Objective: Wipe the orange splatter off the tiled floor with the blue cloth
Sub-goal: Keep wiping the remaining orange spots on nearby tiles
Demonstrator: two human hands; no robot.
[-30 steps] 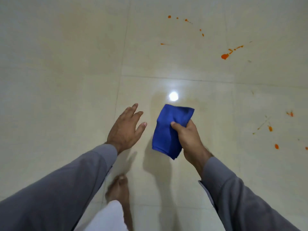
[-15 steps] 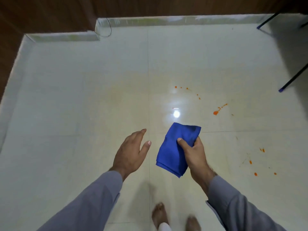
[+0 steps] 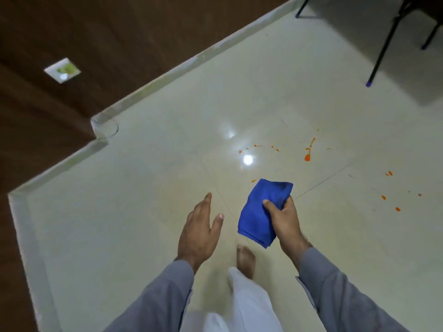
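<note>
Right hand (image 3: 286, 224) holds the folded blue cloth (image 3: 260, 216) in a clamped grip, above the glossy cream tiled floor (image 3: 143, 188). Left hand (image 3: 199, 232) hangs with fingers straight, holding nothing. Orange splatter (image 3: 307, 157) lies ahead, unwiped.

Indoor room, probably a home or an office. Glossy cream tiled floor (image 3: 143, 212) with thin grout lines, reflecting a ceiling light; pale skirting (image 3: 182, 68) along dark brown wood-panelled walls (image 3: 96, 32) at far left; thin black furniture legs (image 3: 381, 46) with blue tips at far right.
</note>
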